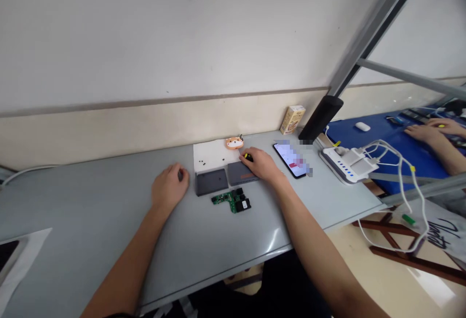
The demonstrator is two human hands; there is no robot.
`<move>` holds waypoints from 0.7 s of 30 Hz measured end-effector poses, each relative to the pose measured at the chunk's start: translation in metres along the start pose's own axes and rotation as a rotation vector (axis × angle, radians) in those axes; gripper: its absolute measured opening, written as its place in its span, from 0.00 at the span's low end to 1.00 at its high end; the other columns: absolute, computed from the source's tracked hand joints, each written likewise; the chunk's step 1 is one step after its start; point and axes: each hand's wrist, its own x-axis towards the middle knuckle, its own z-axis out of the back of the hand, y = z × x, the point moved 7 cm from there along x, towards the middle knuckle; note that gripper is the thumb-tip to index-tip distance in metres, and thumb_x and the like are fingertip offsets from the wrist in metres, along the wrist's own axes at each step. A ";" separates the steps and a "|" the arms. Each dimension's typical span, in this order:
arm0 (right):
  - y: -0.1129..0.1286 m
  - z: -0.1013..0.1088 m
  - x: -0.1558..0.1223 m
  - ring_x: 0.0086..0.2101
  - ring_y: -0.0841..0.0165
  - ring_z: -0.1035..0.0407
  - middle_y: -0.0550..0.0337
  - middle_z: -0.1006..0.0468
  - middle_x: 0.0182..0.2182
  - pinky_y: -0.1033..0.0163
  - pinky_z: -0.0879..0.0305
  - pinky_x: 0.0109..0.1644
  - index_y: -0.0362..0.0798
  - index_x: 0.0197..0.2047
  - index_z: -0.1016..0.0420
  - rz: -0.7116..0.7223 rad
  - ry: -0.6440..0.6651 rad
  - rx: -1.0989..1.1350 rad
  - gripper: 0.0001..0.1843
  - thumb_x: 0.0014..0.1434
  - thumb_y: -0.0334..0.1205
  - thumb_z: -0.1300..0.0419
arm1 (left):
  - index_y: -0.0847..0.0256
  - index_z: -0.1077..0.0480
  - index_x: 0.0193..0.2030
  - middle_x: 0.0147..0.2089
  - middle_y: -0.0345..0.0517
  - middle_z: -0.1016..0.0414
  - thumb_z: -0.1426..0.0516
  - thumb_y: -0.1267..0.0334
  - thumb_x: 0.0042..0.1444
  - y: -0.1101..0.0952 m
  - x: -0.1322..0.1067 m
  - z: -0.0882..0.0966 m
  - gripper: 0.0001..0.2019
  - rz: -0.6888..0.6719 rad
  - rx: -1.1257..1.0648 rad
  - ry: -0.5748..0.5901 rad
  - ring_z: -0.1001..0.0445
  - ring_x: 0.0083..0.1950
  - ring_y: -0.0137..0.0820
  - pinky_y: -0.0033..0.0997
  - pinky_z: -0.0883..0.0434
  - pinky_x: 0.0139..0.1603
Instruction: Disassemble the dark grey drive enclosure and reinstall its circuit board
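My right hand (260, 163) grips a screwdriver (248, 157) with a black and yellow handle, above a white sheet of paper (206, 150). Under that hand lies a dark grey casing half (242, 173) with orange marks, partly covered. Resting on the desk at the left, my left hand (169, 188) is curled around a small dark thing that I cannot make out. Between the hands sits an open, tray-like casing half (211, 182). In front of both casing parts is a green circuit board (233, 201). Several tiny dark screws (202, 162) are scattered on the paper.
An orange animal-face item (234, 142) lies at the paper's back edge. To the right are a lit phone (291, 160), a small box (292, 119), a black post-like object (321, 118) and a power strip (342, 165) with white cables. Another person's hands (425, 131) work at a blue table.
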 end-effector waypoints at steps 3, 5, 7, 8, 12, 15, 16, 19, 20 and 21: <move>-0.001 0.000 0.001 0.39 0.62 0.26 0.55 0.18 0.44 0.61 0.38 0.42 0.53 0.45 0.21 -0.002 -0.014 -0.002 0.16 0.72 0.49 0.48 | 0.56 0.32 0.36 0.32 0.41 0.27 0.50 0.56 0.66 0.001 -0.002 0.002 0.10 -0.008 -0.190 0.023 0.30 0.32 0.33 0.31 0.39 0.33; -0.002 -0.001 0.002 0.38 0.63 0.26 0.56 0.18 0.43 0.61 0.38 0.42 0.53 0.45 0.21 0.003 -0.019 -0.002 0.16 0.72 0.50 0.48 | 0.56 0.32 0.38 0.29 0.39 0.29 0.50 0.54 0.66 -0.003 -0.004 0.005 0.11 -0.050 -0.306 0.016 0.31 0.30 0.31 0.30 0.36 0.35; -0.002 -0.001 0.002 0.39 0.63 0.26 0.56 0.18 0.43 0.61 0.38 0.42 0.53 0.45 0.21 0.010 -0.018 -0.005 0.16 0.72 0.50 0.48 | 0.56 0.31 0.40 0.29 0.38 0.29 0.50 0.52 0.67 -0.009 -0.008 0.005 0.13 -0.112 -0.361 0.033 0.31 0.30 0.30 0.29 0.35 0.35; -0.003 -0.001 0.002 0.39 0.63 0.26 0.56 0.18 0.43 0.61 0.38 0.43 0.53 0.45 0.21 0.012 -0.016 -0.005 0.16 0.72 0.50 0.47 | 0.56 0.30 0.42 0.30 0.38 0.28 0.50 0.51 0.67 -0.012 -0.009 0.003 0.13 -0.142 -0.365 0.063 0.30 0.30 0.30 0.29 0.35 0.35; -0.004 -0.001 0.002 0.41 0.62 0.25 0.55 0.17 0.45 0.61 0.37 0.45 0.53 0.46 0.21 0.008 -0.016 0.006 0.15 0.72 0.49 0.47 | 0.55 0.27 0.47 0.38 0.41 0.19 0.51 0.49 0.69 -0.023 -0.014 -0.005 0.17 -0.257 -0.358 0.175 0.23 0.38 0.34 0.31 0.31 0.41; -0.002 0.000 0.002 0.43 0.62 0.25 0.56 0.17 0.46 0.61 0.37 0.47 0.53 0.45 0.21 0.026 -0.025 0.027 0.15 0.71 0.47 0.47 | 0.55 0.24 0.46 0.47 0.44 0.17 0.53 0.50 0.71 -0.026 -0.014 -0.004 0.19 -0.317 -0.377 0.174 0.21 0.46 0.36 0.33 0.30 0.50; -0.001 0.000 0.002 0.43 0.62 0.25 0.56 0.17 0.47 0.61 0.37 0.47 0.53 0.45 0.21 0.031 -0.027 0.032 0.14 0.71 0.47 0.47 | 0.55 0.24 0.46 0.48 0.44 0.17 0.53 0.50 0.71 -0.025 -0.014 -0.004 0.19 -0.324 -0.382 0.175 0.20 0.47 0.36 0.34 0.30 0.51; -0.001 0.000 0.002 0.43 0.62 0.25 0.55 0.16 0.46 0.61 0.37 0.45 0.52 0.45 0.20 0.012 -0.028 0.021 0.14 0.71 0.47 0.47 | 0.56 0.23 0.47 0.49 0.45 0.16 0.52 0.49 0.71 -0.025 -0.016 -0.003 0.19 -0.328 -0.387 0.177 0.20 0.48 0.38 0.35 0.29 0.52; -0.002 0.000 0.001 0.42 0.62 0.25 0.55 0.16 0.46 0.61 0.37 0.44 0.52 0.45 0.20 -0.002 -0.029 0.015 0.15 0.71 0.47 0.46 | 0.56 0.23 0.47 0.49 0.46 0.16 0.52 0.49 0.71 -0.025 -0.017 -0.002 0.19 -0.331 -0.390 0.175 0.20 0.48 0.38 0.35 0.28 0.53; -0.002 0.000 0.001 0.42 0.62 0.25 0.55 0.16 0.45 0.61 0.37 0.44 0.53 0.45 0.20 -0.013 -0.031 0.012 0.15 0.71 0.48 0.46 | 0.56 0.23 0.47 0.50 0.47 0.16 0.52 0.49 0.71 -0.026 -0.018 -0.001 0.19 -0.336 -0.394 0.171 0.20 0.49 0.39 0.36 0.28 0.53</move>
